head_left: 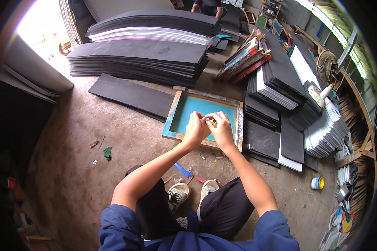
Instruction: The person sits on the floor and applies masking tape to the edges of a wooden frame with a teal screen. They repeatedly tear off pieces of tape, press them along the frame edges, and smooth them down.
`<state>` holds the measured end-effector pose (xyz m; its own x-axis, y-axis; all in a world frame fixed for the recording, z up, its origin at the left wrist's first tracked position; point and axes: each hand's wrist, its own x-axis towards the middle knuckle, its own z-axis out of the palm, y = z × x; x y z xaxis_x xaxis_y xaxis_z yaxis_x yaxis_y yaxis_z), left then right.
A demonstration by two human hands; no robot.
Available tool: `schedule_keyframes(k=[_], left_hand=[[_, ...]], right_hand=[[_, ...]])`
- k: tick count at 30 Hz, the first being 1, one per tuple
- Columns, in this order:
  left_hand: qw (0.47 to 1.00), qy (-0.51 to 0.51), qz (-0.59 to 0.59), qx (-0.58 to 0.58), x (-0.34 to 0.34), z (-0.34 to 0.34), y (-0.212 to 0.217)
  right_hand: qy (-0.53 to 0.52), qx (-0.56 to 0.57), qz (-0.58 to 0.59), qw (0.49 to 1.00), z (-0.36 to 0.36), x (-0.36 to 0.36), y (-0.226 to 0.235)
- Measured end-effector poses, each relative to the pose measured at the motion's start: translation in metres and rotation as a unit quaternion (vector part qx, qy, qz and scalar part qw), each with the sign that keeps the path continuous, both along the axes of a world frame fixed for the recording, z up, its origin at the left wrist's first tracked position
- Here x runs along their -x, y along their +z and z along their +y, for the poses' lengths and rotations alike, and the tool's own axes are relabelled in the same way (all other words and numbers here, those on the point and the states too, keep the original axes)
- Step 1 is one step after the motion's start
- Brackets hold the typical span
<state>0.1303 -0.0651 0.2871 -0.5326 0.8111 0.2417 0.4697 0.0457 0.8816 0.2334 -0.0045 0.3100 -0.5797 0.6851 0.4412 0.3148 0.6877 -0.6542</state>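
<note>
Both my hands meet in front of me, fingertips together, over a wooden-framed screen (pixel 182 113) with a turquoise mesh. My left hand (pixel 194 130) is closed in a pinch. Beside it, my right hand (pixel 220 129) pinches from the other side with curled fingers. Whatever lies between the fingertips is too small and too covered to name. The screen lies on the floor past my feet, and my hands hide part of its mesh and near edge. Paint smears mark the frame's wood.
Stacks of black sheets (pixel 138 54) stand beyond the screen, with one long black sheet (pixel 132 95) on the floor. More sheets (pixel 280 75), leaning frames (pixel 243 56) and a fan (pixel 326 65) are at right. A yellow-rimmed tin (pixel 317 183) and blue strip (pixel 182 169) lie nearer. Another person (pixel 209 7) works far back.
</note>
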Motion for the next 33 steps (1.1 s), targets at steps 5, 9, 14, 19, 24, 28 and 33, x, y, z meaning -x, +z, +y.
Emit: schedule_keyframes(k=[5,9,14,19,24,28,33], left_hand=[[1.000,0.000,0.014,0.011,-0.002,0.000,-0.009],[0.999,-0.005,-0.028,0.028,0.003,0.001,-0.021],[0.969,-0.091,-0.210,-0.093,0.006,0.002,-0.006],[0.978,-0.210,0.009,-0.009,0.013,-0.004,0.001],[0.982,-0.173,0.043,0.056,0.015,0.001,0.018],[0.990,-0.058,0.100,0.077,0.025,0.001,0.006],[0.980,-0.063,0.176,0.065,0.012,-0.006,0.013]], right_hand=[[-0.019,0.032,-0.043,0.998,0.006,-0.001,-0.010],[-0.023,-0.011,-0.038,0.999,0.002,0.004,-0.021],[-0.058,-0.075,-0.024,0.995,0.006,-0.002,-0.005],[-0.067,-0.136,0.062,0.987,0.011,-0.009,0.017],[-0.088,-0.245,0.068,0.963,0.011,-0.017,0.030],[-0.052,-0.270,0.005,0.961,-0.008,-0.004,0.034],[-0.104,-0.166,0.023,0.980,0.014,-0.011,0.020]])
